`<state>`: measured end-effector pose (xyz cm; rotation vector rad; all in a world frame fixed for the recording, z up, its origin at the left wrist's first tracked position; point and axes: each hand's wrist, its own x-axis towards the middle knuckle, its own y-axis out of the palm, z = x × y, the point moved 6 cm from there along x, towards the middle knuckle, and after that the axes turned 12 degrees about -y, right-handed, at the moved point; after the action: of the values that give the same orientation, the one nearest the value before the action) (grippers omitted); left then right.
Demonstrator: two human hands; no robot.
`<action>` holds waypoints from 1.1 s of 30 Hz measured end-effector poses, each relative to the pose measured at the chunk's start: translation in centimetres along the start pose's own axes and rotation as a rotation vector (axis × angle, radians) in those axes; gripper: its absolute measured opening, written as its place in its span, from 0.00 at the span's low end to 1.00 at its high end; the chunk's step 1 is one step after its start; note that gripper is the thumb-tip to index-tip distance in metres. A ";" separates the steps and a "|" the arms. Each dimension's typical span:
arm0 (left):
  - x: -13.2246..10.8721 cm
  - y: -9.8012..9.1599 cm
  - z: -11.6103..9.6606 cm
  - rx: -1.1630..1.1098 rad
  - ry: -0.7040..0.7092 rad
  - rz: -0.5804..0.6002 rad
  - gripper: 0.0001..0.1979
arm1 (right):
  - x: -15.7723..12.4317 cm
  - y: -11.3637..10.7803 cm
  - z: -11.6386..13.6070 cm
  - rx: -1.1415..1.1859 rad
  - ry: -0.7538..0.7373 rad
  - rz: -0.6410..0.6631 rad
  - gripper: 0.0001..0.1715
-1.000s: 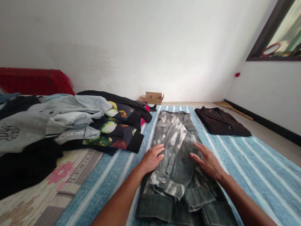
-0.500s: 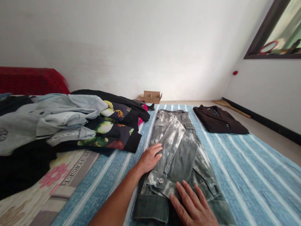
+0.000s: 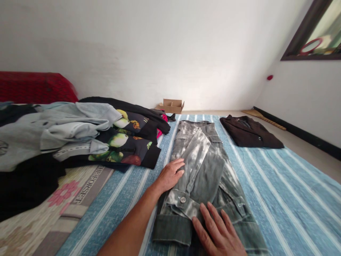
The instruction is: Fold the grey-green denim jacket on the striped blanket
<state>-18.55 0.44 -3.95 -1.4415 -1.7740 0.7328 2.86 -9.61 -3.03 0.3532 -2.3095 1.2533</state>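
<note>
A grey-green denim jacket (image 3: 205, 174) with whitish faded patches lies in front of me on the bed, its sleeves folded inward across the body. One buttoned cuff shows near its lower left side. My left hand (image 3: 172, 174) rests open on the jacket's left edge, fingers pointing right. Lower down, my right hand (image 3: 218, 229) lies flat on the fabric near the cuff, with the fingers spread. Neither hand grips any cloth. The jacket's bottom edge is partly hidden by my right hand and the frame's edge.
A folded dark brown garment (image 3: 250, 132) lies at the far right of the blue striped sheet (image 3: 287, 177). To the left is a heap of clothes, with a light grey shirt (image 3: 66, 124) on it. A cardboard box (image 3: 172, 106) stands by the wall.
The camera view has shifted slightly, so the scene sits a little higher. Both hands stay in nearly the same places on the jacket.
</note>
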 end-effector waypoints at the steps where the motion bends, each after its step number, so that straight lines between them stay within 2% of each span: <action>1: 0.0 0.0 0.0 0.000 0.003 -0.001 0.17 | 0.0 0.0 0.0 0.011 -0.002 0.011 0.19; 6: 0.1 0.3 0.1 0.007 0.004 0.000 0.17 | -0.1 -0.1 0.2 0.051 0.034 0.078 0.22; 15: 0.3 0.5 0.1 0.000 0.001 0.016 0.17 | -0.4 0.0 1.0 0.118 0.116 0.085 0.25; 23: 0.3 0.5 0.1 -0.008 -0.017 0.015 0.17 | -0.2 -0.1 1.1 0.102 0.077 0.133 0.25; 33: 0.3 0.5 0.0 -0.007 -0.011 0.015 0.17 | -0.1 -0.1 1.3 0.096 0.073 0.132 0.26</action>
<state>-18.36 0.81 -4.29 -1.4594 -1.7776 0.7446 2.60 -10.75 -3.64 0.1861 -2.2469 1.4202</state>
